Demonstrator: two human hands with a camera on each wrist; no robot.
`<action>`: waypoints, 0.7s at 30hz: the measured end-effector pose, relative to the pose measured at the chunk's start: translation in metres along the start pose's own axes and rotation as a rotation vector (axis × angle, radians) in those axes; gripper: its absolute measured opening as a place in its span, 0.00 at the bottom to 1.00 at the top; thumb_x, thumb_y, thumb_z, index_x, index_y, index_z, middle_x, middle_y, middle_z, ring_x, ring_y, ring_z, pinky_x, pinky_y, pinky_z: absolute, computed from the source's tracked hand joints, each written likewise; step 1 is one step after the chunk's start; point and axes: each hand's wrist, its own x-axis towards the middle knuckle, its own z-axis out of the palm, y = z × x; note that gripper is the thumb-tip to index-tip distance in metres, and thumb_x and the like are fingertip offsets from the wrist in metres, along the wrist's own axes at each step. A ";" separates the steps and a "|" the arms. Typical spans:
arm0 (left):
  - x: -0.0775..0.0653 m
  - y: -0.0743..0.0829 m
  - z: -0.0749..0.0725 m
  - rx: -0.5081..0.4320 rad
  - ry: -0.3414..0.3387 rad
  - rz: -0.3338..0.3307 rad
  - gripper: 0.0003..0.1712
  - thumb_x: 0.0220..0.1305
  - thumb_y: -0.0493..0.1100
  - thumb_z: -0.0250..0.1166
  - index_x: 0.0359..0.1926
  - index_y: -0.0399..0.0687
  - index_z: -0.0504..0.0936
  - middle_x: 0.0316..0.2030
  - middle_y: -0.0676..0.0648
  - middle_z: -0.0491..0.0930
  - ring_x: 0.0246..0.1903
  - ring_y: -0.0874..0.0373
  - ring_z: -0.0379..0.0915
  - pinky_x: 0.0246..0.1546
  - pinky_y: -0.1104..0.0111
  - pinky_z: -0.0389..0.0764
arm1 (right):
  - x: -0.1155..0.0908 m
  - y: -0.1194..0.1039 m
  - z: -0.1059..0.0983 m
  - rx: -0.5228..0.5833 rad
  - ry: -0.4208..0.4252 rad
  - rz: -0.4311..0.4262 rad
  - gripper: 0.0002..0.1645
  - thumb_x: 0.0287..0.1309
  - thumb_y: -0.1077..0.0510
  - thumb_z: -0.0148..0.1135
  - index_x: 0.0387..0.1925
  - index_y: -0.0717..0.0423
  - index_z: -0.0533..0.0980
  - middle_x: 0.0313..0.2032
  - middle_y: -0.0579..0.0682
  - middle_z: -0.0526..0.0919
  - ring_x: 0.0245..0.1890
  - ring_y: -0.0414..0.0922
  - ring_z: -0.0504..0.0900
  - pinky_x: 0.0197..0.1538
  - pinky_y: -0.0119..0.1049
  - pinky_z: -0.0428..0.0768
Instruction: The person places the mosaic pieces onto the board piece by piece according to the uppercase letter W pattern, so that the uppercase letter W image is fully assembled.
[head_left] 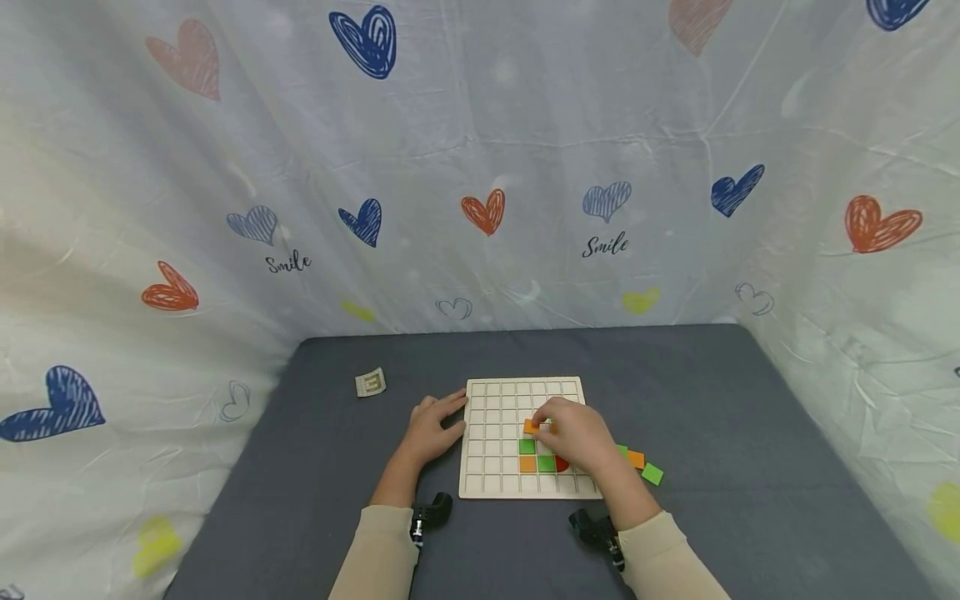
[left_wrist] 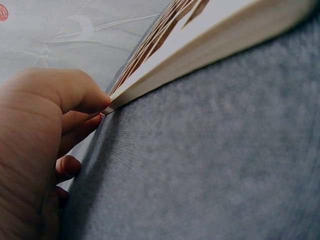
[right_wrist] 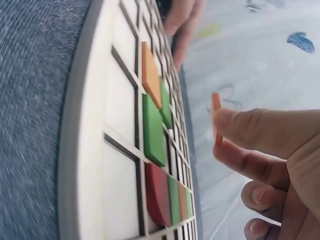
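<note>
My right hand [head_left: 573, 432] pinches a thin orange square tile [right_wrist: 216, 103] between thumb and index finger, held over the middle of a pale wooden grid board [head_left: 480, 485]. Beneath and beside it, a green tile [head_left: 527, 447], an orange tile [head_left: 528, 464] and another green tile [head_left: 547, 463] lie in grid cells. A red piece with a curved edge [right_wrist: 157, 195] sits in the same row, partly covered by the right hand in the head view; more tiles stand behind it. At the board's left edge, the extended fingers and thumb of my left hand [head_left: 433, 429] touch the rim.
To the right of the board lie a loose orange tile [head_left: 636, 459] and a green tile [head_left: 652, 474], with another green one partly behind the right wrist. A small printed paper piece [head_left: 371, 382] is at the back left. A heart-patterned curtain [head_left: 480, 275] surrounds the dark table.
</note>
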 end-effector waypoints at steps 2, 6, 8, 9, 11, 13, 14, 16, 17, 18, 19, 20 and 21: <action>0.000 0.000 0.000 0.004 -0.001 -0.002 0.29 0.69 0.45 0.66 0.69 0.48 0.78 0.70 0.53 0.72 0.43 0.56 0.66 0.51 0.53 0.63 | 0.002 0.000 0.003 -0.013 -0.011 -0.002 0.03 0.58 0.56 0.75 0.33 0.44 0.87 0.38 0.39 0.85 0.31 0.38 0.76 0.36 0.39 0.77; 0.000 0.001 -0.001 0.001 -0.003 -0.003 0.29 0.69 0.45 0.66 0.69 0.48 0.78 0.70 0.52 0.72 0.43 0.55 0.66 0.51 0.53 0.63 | 0.005 -0.002 0.007 -0.021 -0.039 -0.004 0.01 0.62 0.56 0.73 0.34 0.47 0.88 0.36 0.40 0.85 0.31 0.38 0.79 0.36 0.40 0.78; -0.001 0.001 -0.001 -0.002 -0.001 -0.001 0.29 0.69 0.45 0.66 0.69 0.47 0.78 0.70 0.52 0.73 0.43 0.55 0.66 0.51 0.52 0.64 | 0.006 -0.001 0.009 -0.019 -0.053 0.011 0.03 0.63 0.56 0.72 0.34 0.49 0.88 0.36 0.41 0.85 0.32 0.39 0.80 0.36 0.40 0.79; -0.001 0.001 -0.001 -0.002 -0.002 -0.001 0.29 0.68 0.45 0.66 0.69 0.47 0.78 0.70 0.52 0.73 0.43 0.55 0.66 0.51 0.52 0.64 | 0.006 -0.001 0.010 -0.019 -0.060 0.017 0.03 0.63 0.56 0.71 0.35 0.49 0.89 0.36 0.41 0.85 0.32 0.39 0.80 0.36 0.40 0.79; -0.001 0.001 -0.001 -0.004 -0.001 0.000 0.29 0.68 0.45 0.66 0.69 0.47 0.78 0.70 0.52 0.73 0.44 0.55 0.66 0.51 0.53 0.64 | 0.006 -0.001 0.012 -0.030 -0.066 0.022 0.03 0.63 0.56 0.71 0.36 0.48 0.89 0.37 0.41 0.85 0.35 0.40 0.81 0.38 0.41 0.80; -0.001 0.001 0.000 -0.005 -0.002 -0.001 0.29 0.68 0.45 0.66 0.69 0.48 0.78 0.70 0.52 0.73 0.44 0.55 0.66 0.51 0.53 0.64 | 0.006 0.000 0.013 -0.039 -0.060 -0.007 0.04 0.63 0.57 0.71 0.39 0.48 0.89 0.40 0.42 0.85 0.39 0.43 0.83 0.42 0.43 0.81; 0.000 0.001 -0.001 -0.009 -0.003 -0.003 0.29 0.68 0.44 0.66 0.69 0.48 0.78 0.70 0.52 0.73 0.44 0.55 0.66 0.51 0.53 0.63 | 0.007 0.000 0.013 -0.045 -0.060 -0.033 0.06 0.62 0.58 0.71 0.41 0.49 0.89 0.43 0.44 0.85 0.41 0.45 0.83 0.45 0.44 0.81; 0.000 0.001 0.000 -0.011 -0.002 -0.003 0.29 0.68 0.44 0.66 0.69 0.47 0.78 0.70 0.52 0.73 0.43 0.54 0.66 0.51 0.53 0.63 | 0.007 0.001 0.014 -0.055 -0.060 -0.094 0.09 0.62 0.59 0.71 0.44 0.50 0.89 0.49 0.47 0.85 0.48 0.49 0.82 0.50 0.47 0.80; 0.000 0.001 0.000 -0.010 0.000 -0.001 0.29 0.68 0.44 0.66 0.69 0.47 0.78 0.70 0.52 0.73 0.43 0.54 0.66 0.51 0.52 0.63 | 0.007 0.001 0.014 -0.056 -0.062 -0.124 0.11 0.63 0.59 0.71 0.46 0.50 0.89 0.52 0.49 0.85 0.50 0.51 0.81 0.52 0.49 0.79; 0.000 0.000 0.000 -0.006 -0.001 -0.002 0.29 0.68 0.45 0.65 0.69 0.47 0.78 0.70 0.52 0.73 0.43 0.54 0.66 0.51 0.53 0.63 | 0.007 0.001 0.015 -0.061 -0.068 -0.147 0.12 0.64 0.59 0.70 0.48 0.50 0.89 0.54 0.51 0.84 0.52 0.53 0.80 0.52 0.51 0.78; 0.000 0.000 0.000 -0.003 -0.001 -0.001 0.29 0.68 0.45 0.65 0.69 0.47 0.78 0.70 0.52 0.72 0.43 0.55 0.66 0.51 0.53 0.63 | 0.007 0.001 0.016 -0.065 -0.073 -0.166 0.12 0.64 0.58 0.70 0.49 0.49 0.89 0.57 0.53 0.82 0.53 0.55 0.79 0.53 0.53 0.77; 0.000 0.000 0.000 -0.002 -0.001 -0.001 0.29 0.68 0.45 0.65 0.69 0.47 0.78 0.70 0.52 0.73 0.43 0.54 0.66 0.51 0.52 0.63 | 0.006 0.001 0.016 -0.074 -0.076 -0.174 0.13 0.65 0.57 0.69 0.50 0.48 0.88 0.59 0.54 0.81 0.55 0.57 0.77 0.53 0.54 0.76; 0.000 0.001 0.000 -0.001 -0.001 0.000 0.29 0.68 0.45 0.65 0.69 0.47 0.78 0.70 0.52 0.73 0.43 0.54 0.66 0.51 0.52 0.63 | 0.005 0.001 0.017 -0.084 -0.079 -0.174 0.13 0.66 0.56 0.69 0.51 0.47 0.88 0.60 0.55 0.79 0.55 0.57 0.76 0.52 0.55 0.75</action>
